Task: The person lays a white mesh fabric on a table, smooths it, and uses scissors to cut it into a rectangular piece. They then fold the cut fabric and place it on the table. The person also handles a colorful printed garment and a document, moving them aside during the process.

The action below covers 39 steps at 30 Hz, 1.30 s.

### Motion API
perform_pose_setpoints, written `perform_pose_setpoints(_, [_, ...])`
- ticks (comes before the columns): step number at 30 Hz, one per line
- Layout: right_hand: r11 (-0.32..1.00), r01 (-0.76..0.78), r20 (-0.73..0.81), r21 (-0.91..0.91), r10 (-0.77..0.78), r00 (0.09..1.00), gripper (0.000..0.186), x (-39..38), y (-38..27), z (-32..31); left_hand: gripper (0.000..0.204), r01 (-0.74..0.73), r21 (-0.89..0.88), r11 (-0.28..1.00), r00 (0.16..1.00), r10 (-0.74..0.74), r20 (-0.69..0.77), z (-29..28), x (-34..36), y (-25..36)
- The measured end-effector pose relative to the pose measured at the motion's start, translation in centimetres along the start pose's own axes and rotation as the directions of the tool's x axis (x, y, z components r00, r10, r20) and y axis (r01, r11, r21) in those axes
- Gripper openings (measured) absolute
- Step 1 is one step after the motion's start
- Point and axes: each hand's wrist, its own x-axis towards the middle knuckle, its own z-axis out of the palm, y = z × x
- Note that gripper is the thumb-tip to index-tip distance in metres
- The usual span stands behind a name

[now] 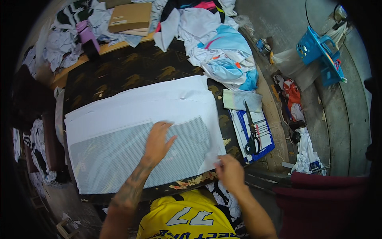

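Note:
A white fabric piece (135,105) is spread over a dark patterned table. On its near part lies a light grey sheet with a fine dotted pattern (107,153), shiny in places. My left hand (160,139) rests on the grey sheet near its upper edge, fingers spread and slightly blurred, holding nothing. At the near right corner, my right hand (230,169) is closed in a pinch on the edge of the white fabric. Its fingertips partly hide that corner.
Black scissors (251,133) lie on a blue-and-white clipboard (266,141) at the right, below a folded pale cloth (242,100). Heaped white and blue garments (223,51), a cardboard box (130,17) and a pink bottle (87,36) stand beyond. A blue basket (318,51) is far right.

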Motion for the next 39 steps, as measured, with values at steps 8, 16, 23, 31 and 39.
perform_pose_setpoints(8, [0.968, 0.162, 0.055, 0.19, -0.175, 0.983, 0.018, -0.5, -2.3, -5.4, 0.018, -0.56, 0.529, 0.638, 0.77, 0.163, 0.618, 5.7, 29.1, 1.9])
perform_pose_setpoints(16, [0.799, -0.395, 0.189, 0.454, 0.347, 0.919, 0.03, -0.2, 11.8, 1.0, 0.018, -0.507, 0.469, 0.723, 0.657, -0.028, 0.753, 10.5, 33.3, 0.4])
perform_pose_setpoints(23, [0.824, -0.376, 0.211, 0.423, 0.314, 0.926, 0.037, 0.7, 13.5, 3.3, 0.058, 0.042, 0.324, 0.945, 0.996, -0.012, -0.093, 9.4, 20.1, -0.4])
perform_pose_setpoints(31, [0.824, -0.362, 0.175, 0.436, 0.318, 0.932, 0.041, 1.6, 12.7, 2.8, 0.047, 0.343, 0.454, 0.822, 0.938, -0.28, -0.203, 3.8, 14.4, -4.0])
perform_pose_setpoints(39, [0.692, -0.007, -0.052, 0.722, 0.064, 0.997, 0.039, 12.1, 5.1, -1.3, 0.041, 0.282, 0.01, 0.959, 0.95, -0.281, 0.137, 1.4, -11.6, 7.9])
